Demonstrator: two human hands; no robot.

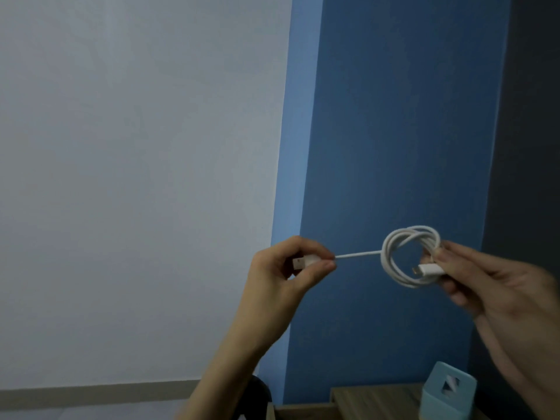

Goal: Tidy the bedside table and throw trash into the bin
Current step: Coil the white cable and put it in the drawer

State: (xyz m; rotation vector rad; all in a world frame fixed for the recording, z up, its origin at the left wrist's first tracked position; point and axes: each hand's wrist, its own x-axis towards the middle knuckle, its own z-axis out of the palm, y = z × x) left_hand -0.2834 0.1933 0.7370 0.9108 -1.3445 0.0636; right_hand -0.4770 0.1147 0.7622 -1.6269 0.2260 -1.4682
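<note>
A white charging cable is held up in front of the blue wall, wound into a small coil. My left hand pinches its USB plug end, with a short straight stretch of cable running right to the coil. My right hand grips the coil on its right side, and the smaller connector end lies against those fingers. The wooden bedside table shows only as a strip at the bottom edge, well below both hands.
A light blue box-shaped holder stands on the table at the lower right. A dark round object sits left of the table, partly behind my left forearm. White wall fills the left, blue wall the middle, a dark surface the far right.
</note>
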